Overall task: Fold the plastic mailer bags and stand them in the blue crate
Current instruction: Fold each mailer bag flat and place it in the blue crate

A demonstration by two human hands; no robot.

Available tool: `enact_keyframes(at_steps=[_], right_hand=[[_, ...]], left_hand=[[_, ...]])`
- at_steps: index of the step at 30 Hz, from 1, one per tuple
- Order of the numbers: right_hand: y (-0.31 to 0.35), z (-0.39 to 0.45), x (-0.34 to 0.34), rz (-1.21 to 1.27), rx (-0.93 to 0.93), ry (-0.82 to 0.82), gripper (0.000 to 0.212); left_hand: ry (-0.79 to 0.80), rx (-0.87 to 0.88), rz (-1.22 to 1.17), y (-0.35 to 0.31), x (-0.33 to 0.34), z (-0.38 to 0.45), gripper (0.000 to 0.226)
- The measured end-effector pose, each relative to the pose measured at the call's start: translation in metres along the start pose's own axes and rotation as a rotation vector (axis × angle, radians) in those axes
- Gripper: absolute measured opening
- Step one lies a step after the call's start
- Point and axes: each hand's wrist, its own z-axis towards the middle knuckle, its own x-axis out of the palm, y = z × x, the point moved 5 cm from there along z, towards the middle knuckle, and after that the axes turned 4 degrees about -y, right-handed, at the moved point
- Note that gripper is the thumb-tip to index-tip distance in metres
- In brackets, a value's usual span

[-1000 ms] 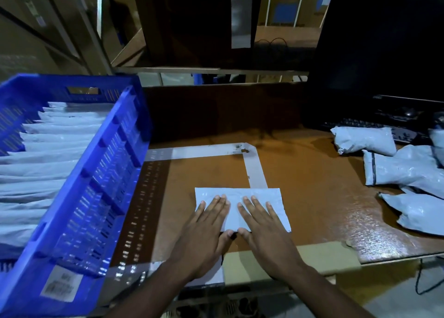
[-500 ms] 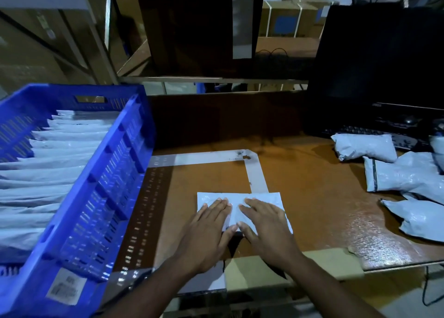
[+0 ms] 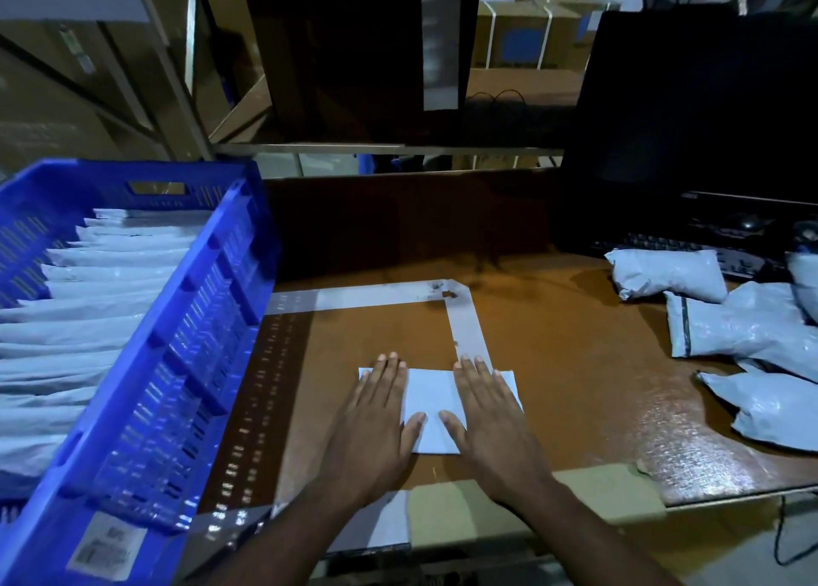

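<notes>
A folded white mailer bag [image 3: 431, 401] lies flat on the brown table, near its front edge. My left hand [image 3: 376, 426] presses its left part with straight fingers. My right hand [image 3: 489, 421] presses its right part the same way, a gap of bare bag between the two. The blue crate [image 3: 190, 342] stands at the left, with several folded bags [image 3: 88, 302] upright in rows inside it. A heap of unfolded grey mailer bags [image 3: 752, 328] lies at the right.
White tape [image 3: 464, 324] marks a corner on the table [image 3: 575, 364] behind the bag. A dark monitor [image 3: 699, 98] and keyboard [image 3: 690, 249] stand at the back right. Shelving with cardboard boxes rises behind. A black cable hangs off the table's right front edge.
Both hands have slid apart and forward over the bag, from side by side at its near edge to its left and right parts. The bag now looks narrower and smoother.
</notes>
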Motion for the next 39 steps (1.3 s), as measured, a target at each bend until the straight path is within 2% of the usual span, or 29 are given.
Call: enact_keyframes(at_steps=[6, 12, 17, 22, 25, 27, 30, 32, 35, 39], right_hand=[[-0.016, 0.003, -0.004, -0.045, 0.022, 0.020, 0.088], [-0.029, -0.006, -0.003, -0.055, 0.076, 0.045, 0.087], [-0.027, -0.011, -0.011, 0.052, 0.114, 0.036, 0.092], [-0.034, -0.004, -0.021, 0.202, 0.115, 0.071, 0.074], [-0.036, 0.000, -0.031, 0.234, 0.119, 0.069, 0.067], [-0.032, 0.002, -0.038, 0.261, 0.141, 0.076, 0.071], [-0.026, 0.002, -0.044, 0.291, 0.177, 0.093, 0.081], [-0.025, -0.002, -0.049, 0.364, 0.209, 0.110, 0.080], [-0.022, -0.008, -0.059, 0.422, 0.217, 0.085, 0.071], [-0.016, -0.019, -0.077, 0.514, 0.235, 0.019, 0.062]], left_hand=[[0.024, 0.008, 0.033, 0.002, 0.000, 0.007, 0.097], [0.026, -0.003, 0.017, 0.002, 0.000, 0.007, 0.099], [0.042, -0.034, 0.067, 0.015, -0.004, 0.004, 0.103], [0.045, -0.075, 0.036, 0.033, -0.018, -0.002, 0.109], [0.065, -0.082, -0.007, 0.036, -0.027, -0.001, 0.085], [0.044, -0.075, -0.007, 0.038, -0.033, 0.002, 0.075], [0.018, -0.096, -0.087, 0.042, -0.042, 0.007, 0.081], [0.029, -0.102, -0.131, 0.043, -0.047, 0.008, 0.080], [0.040, -0.107, -0.294, 0.042, -0.061, 0.005, 0.062], [-0.030, -0.138, -0.542, 0.038, -0.087, -0.003, 0.044]])
